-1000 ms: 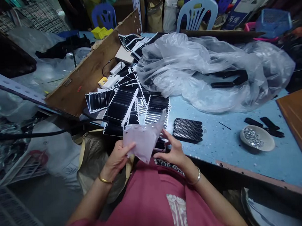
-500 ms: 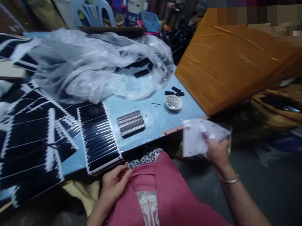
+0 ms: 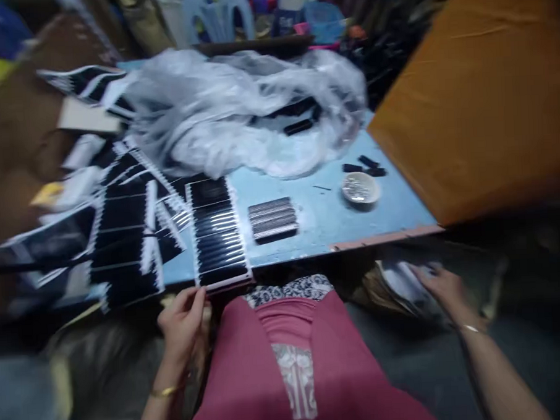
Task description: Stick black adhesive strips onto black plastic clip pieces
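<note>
Nearest, left of the ridged stack (image 3: 273, 219), the left hand (image 3: 181, 319) is bringing its fingertips to the near corner of the black strip sheet (image 3: 219, 237); thumb and fingers are lying close together, but I cannot tell whether they are pinching it. Well right of the stack and nearer the body, the right hand (image 3: 447, 289) is reaching over white papers (image 3: 406, 282); blur is hiding any grip. The blue table (image 3: 308, 224) is bearing the stack, with a bowl (image 3: 363, 200) sitting to its right. Behind the stack, a clear plastic bag (image 3: 239, 125) is sprawling, and a pale blue chair (image 3: 218, 14) is standing farther back. Against half a second earlier, the left hand is meeting the sheet's corner instead of hovering by the waist, and the right is reaching into shadow instead of displaying a spread white sheet.
</note>
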The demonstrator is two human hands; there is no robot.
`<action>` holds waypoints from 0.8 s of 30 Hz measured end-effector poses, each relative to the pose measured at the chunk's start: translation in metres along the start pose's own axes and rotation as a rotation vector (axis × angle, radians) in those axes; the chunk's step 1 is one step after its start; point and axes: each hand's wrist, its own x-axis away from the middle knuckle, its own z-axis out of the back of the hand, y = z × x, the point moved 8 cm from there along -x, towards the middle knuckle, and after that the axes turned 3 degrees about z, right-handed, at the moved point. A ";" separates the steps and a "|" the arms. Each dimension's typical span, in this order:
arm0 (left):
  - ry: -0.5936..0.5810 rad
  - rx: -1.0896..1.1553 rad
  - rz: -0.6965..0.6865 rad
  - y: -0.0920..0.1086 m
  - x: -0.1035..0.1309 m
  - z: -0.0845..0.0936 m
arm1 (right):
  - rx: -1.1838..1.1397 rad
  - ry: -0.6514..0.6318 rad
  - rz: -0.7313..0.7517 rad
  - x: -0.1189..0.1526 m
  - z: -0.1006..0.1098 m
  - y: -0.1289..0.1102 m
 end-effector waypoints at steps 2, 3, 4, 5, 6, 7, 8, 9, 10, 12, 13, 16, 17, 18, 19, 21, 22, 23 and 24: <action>0.093 -0.001 0.053 -0.022 -0.008 0.022 | 0.108 -0.104 0.149 0.001 -0.026 -0.023; 0.138 -0.012 0.072 -0.032 -0.012 0.030 | 0.118 -0.079 0.244 0.007 -0.032 -0.044; 0.172 -0.020 0.091 -0.042 -0.014 0.035 | 0.100 -0.107 0.367 0.018 -0.040 -0.071; 0.175 -0.009 0.113 -0.051 -0.016 0.036 | 0.071 -0.102 0.491 0.034 -0.043 -0.103; 0.155 0.044 0.146 -0.059 -0.017 0.032 | 0.028 -0.079 0.603 0.053 -0.044 -0.138; 0.117 0.137 0.180 -0.066 -0.018 0.025 | -0.020 -0.086 0.719 0.075 -0.046 -0.173; 0.041 0.253 0.212 -0.070 -0.018 0.014 | -0.089 -0.139 0.854 0.100 -0.051 -0.210; -0.022 0.367 0.238 -0.072 -0.017 0.003 | -0.171 -0.229 1.000 0.126 -0.059 -0.244; -0.078 0.463 0.264 -0.072 -0.015 -0.008 | -0.252 -0.312 1.113 0.150 -0.066 -0.274; -0.157 0.616 0.341 -0.072 -0.011 -0.023 | -0.398 -0.433 1.259 0.187 -0.081 -0.320; -0.179 0.679 0.385 -0.072 -0.008 -0.028 | -0.443 -0.473 1.296 0.200 -0.089 -0.336; -0.217 0.836 0.470 -0.069 -0.002 -0.033 | -0.518 -0.525 1.347 0.226 -0.114 -0.370; -0.234 0.872 0.473 -0.066 0.000 -0.033 | -0.533 -0.532 1.355 0.232 -0.122 -0.378; -0.252 0.895 0.471 -0.063 0.001 -0.033 | -0.547 -0.538 1.360 0.239 -0.129 -0.385; -0.271 0.912 0.470 -0.061 0.003 -0.034 | -0.560 -0.547 1.367 0.245 -0.137 -0.392; -0.288 0.935 0.472 -0.059 0.005 -0.035 | -0.565 -0.569 1.378 0.257 -0.151 -0.401; -0.278 0.946 0.473 -0.059 0.006 -0.035 | -0.551 -0.580 1.385 0.262 -0.158 -0.405; -0.256 0.955 0.472 -0.060 0.005 -0.034 | -0.525 -0.589 1.393 0.268 -0.165 -0.408; -0.230 0.963 0.472 -0.061 0.004 -0.033 | -0.493 -0.591 1.403 0.272 -0.171 -0.410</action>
